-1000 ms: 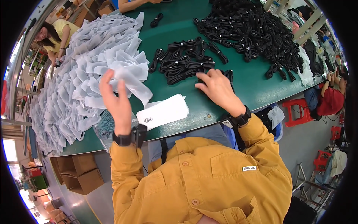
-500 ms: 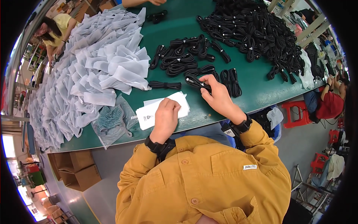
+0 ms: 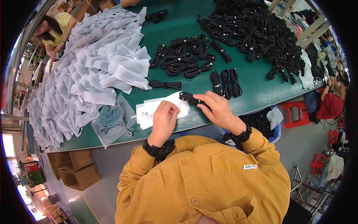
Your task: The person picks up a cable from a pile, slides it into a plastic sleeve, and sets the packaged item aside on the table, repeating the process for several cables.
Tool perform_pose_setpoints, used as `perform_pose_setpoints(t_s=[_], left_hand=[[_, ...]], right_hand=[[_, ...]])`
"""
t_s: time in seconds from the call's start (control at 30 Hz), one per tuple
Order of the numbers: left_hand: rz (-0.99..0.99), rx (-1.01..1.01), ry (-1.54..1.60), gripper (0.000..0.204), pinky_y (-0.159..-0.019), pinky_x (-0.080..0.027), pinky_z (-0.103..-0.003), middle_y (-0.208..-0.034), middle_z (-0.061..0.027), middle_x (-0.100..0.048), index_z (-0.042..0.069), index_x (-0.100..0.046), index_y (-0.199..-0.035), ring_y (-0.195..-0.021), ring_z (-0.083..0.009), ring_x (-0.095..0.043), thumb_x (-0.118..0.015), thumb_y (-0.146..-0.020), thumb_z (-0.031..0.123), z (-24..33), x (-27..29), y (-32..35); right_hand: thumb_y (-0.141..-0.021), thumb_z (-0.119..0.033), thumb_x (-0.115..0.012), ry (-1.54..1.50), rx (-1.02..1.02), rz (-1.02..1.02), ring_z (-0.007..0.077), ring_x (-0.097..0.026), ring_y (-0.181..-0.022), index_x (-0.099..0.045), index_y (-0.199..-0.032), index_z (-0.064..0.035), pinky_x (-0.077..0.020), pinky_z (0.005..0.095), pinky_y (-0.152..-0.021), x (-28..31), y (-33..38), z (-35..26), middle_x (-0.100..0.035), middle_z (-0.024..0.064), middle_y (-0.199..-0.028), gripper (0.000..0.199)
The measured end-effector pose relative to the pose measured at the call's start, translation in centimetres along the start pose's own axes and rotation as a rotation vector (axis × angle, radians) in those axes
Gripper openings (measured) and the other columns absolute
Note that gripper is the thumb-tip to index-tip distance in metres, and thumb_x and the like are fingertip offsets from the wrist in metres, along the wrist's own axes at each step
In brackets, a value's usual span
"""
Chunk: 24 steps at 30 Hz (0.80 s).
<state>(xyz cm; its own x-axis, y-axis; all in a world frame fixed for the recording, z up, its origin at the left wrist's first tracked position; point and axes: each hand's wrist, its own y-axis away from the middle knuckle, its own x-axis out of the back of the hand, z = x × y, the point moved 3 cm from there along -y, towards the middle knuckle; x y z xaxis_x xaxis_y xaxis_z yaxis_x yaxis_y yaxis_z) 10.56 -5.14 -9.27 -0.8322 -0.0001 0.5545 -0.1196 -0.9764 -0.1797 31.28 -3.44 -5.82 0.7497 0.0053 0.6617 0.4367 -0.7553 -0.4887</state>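
My right hand (image 3: 222,112) grips one end of a coiled black cable (image 3: 189,98). The cable's far end reaches left over the right edge of a small stack of white bags (image 3: 148,116) on the table. Resting on that stack is my left hand (image 3: 164,121), its fingers curled and the thumb and forefinger pinched at a bag's edge. Beyond my right hand, several tied cable bundles (image 3: 226,84) lie side by side. One more bundle (image 3: 165,84) lies crosswise just behind the bags.
A big heap of whitish bags (image 3: 108,63) covers the left of the green table (image 3: 257,87). Black cables (image 3: 250,26) are piled at the far right. A clear bag with green striped contents (image 3: 112,119) lies near the front edge. A person in yellow (image 3: 61,28) works at far left.
My right hand has come left and nearer with the cable, which now overlaps the bags. My left hand has shifted slightly nearer. Another person's hand at the top edge has withdrawn.
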Motion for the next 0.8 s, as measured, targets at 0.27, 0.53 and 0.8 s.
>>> perform_pose_setpoints(t_s=[0.27,0.53,0.8], left_hand=[[0.089,0.125,0.303,0.008,-0.069,-0.049,-0.028,-0.087,-0.0078,-0.059,-0.001,-0.060,-0.088,-0.072,-0.0173,-0.058,-0.066,-0.083,-0.004,-0.5,0.7,0.0],[0.060,-0.182,0.096,0.009,-0.071,-0.051,-0.029,-0.092,-0.0101,-0.059,-0.002,-0.059,-0.089,-0.078,-0.0206,-0.060,-0.064,-0.083,-0.007,1.2,1.4,0.2],[0.033,0.000,0.157,0.012,-0.074,-0.049,-0.027,-0.095,-0.0088,-0.061,-0.001,-0.059,-0.091,-0.082,-0.0175,-0.059,-0.064,-0.083,-0.008,0.1,1.2,0.7]], right_hand=[[-0.077,0.000,-0.070,0.124,0.164,-0.073,0.0260,-0.059,-0.075,-0.067,-0.113,-0.0079,-0.0481,0.0354,-0.062,-0.5,0.6,-0.1,-0.058,0.0081,-0.085,0.037],[-0.078,-0.002,-0.070,0.058,0.168,-0.111,0.0256,-0.058,-0.074,-0.067,-0.113,-0.0086,-0.0485,0.0355,-0.062,-0.6,0.5,-0.2,-0.058,0.0084,-0.085,0.036],[-0.080,0.000,-0.069,-0.029,-0.039,0.015,0.0260,-0.058,-0.072,-0.067,-0.113,-0.0067,-0.0478,0.0352,-0.061,-0.4,0.9,0.1,-0.059,0.0092,-0.084,0.034]])
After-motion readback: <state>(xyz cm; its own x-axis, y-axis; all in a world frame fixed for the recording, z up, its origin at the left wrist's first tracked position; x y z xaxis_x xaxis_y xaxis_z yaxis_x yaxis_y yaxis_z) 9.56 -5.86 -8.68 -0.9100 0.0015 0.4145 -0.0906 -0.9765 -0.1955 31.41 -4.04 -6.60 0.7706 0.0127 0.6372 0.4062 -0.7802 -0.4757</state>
